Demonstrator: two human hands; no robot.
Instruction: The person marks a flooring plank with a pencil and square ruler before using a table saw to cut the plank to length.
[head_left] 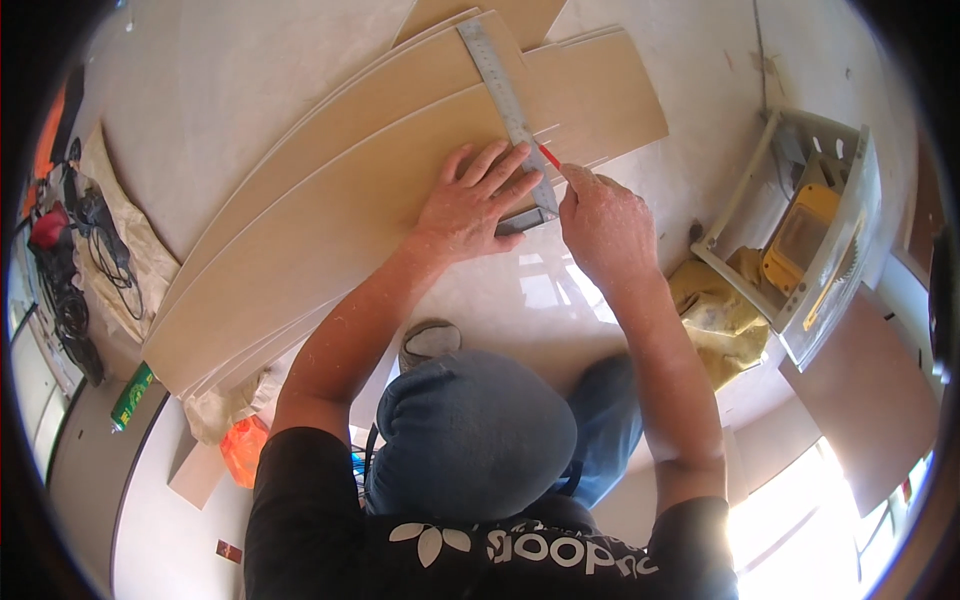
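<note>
Several tan boards (pixel 300 220) lie stacked and fanned out on the floor in front of me. Across the top one rests a metal try square (pixel 496 82), its thicker stock along the near edge. My left hand (pixel 468 212) lies on the board with fingers spread, the fingertips reaching onto the blade and the thumb by the stock. In my right hand (pixel 608 222) is a red pencil (pixel 549 156), pinched with its tip at the right edge of the square's blade. That hand's palm side is hidden.
At right a step stool (pixel 775 270) lies on its side, with a yellow case (pixel 800 238) and a yellowish bag (pixel 735 335) by it. Corded tools (pixel 100 225) lie on brown paper at left, near a green tube (pixel 132 398) and an orange bag (pixel 243 450).
</note>
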